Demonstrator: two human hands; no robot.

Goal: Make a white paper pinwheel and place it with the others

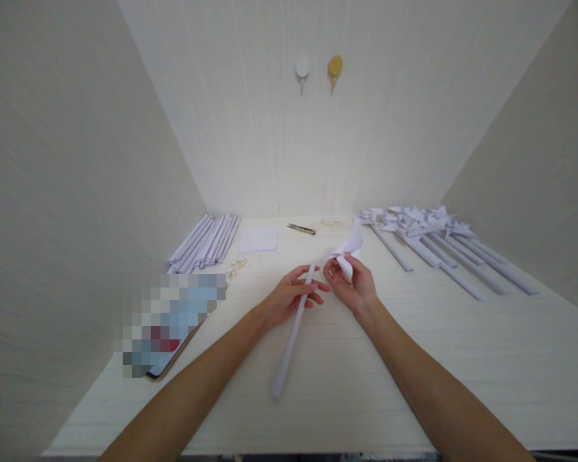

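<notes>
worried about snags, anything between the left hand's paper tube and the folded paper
No other object visibly stands between the paper tube in the left hand and the folded paper in the right hand; only fingers of both hands reach into the gap.

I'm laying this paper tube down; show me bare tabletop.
Free: the tabletop right of the right forearm, nearer than the paper pinwheels; also between forearms, beside the held paper tube. Crowded: left, with piled tubes and phone; far right, under pinwheels.

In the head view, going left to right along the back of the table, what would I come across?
Rolled paper sticks, white paper, thread snips, small pale bits too tiny to identify, then piled paper pinwheels on sticks.
</notes>
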